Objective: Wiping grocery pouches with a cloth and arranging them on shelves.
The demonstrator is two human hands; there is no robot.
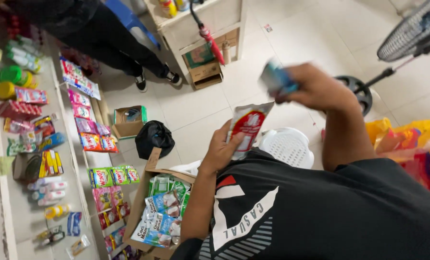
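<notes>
Left hand [221, 150], centre of frame, fingers closed around flat red-and-white foil sachet [247, 128], held upright against chest. Right hand [316, 87], upper right of centre, fingers gripping small blue packet [275, 80], blurred, raised above sachet. Open brown cardboard box [153, 163] at lower centre, holding green and blue-white sachets [161, 212]. Black plastic bag [153, 137] on pale tiled floor just above box. White plastic stool [288, 146] right of sachet. Shelf with hanging packets [87, 115] along left of frame. Another person's legs in dark trousers [121, 45], upper left.
</notes>
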